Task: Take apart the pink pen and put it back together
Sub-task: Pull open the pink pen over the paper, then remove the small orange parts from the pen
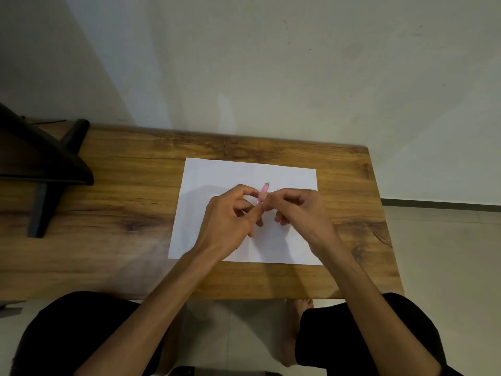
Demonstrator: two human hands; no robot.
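Note:
The pink pen [263, 193] stands almost upright between both hands, its top end pointing away from me, above a white sheet of paper [217, 172]. My left hand [230, 218] pinches the pen's lower part with thumb and fingers curled round it. From the right, my right hand [295, 210] pinches the pen at about the same height. The pen's lower end is hidden behind my fingers. A small orange speck [241, 197] shows beside my left fingers; I cannot tell what it is.
The paper lies on a wooden table [122, 185] against a pale wall. A black stand with a dark panel [43, 164] occupies the table's left end. The table's right edge [390, 226] drops to a tiled floor. My knees are under the near edge.

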